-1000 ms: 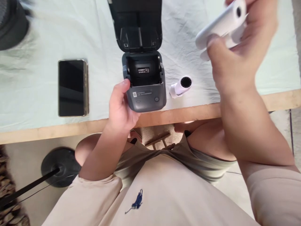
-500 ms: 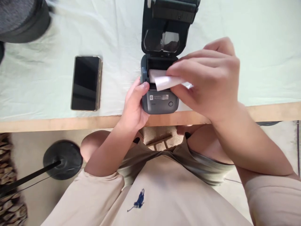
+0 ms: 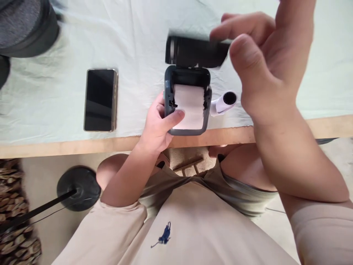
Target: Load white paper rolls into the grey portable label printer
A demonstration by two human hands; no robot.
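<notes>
Left grip: my left hand (image 3: 158, 125) holds the dark grey, boxy plastic device (image 3: 190, 76), thumb on its smooth white paper (image 3: 191, 106)
Right grip: my right hand (image 3: 264, 62) is loosely spread; blur hides whether its fingers touch the black plastic lid (image 3: 197, 50)
Device place: by the pale wooden table edge (image 3: 118, 144)
Paper: already inside, lying out flat over the front
Lid: raised, not yet down
Device look: rounded corners, dark inside

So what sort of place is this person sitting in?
Perhaps a home or small workshop; I can't tell which. A pale cloth covers the wood-edged table, a phone lies on it, and what looks like an open printer is held near the edge.
</notes>
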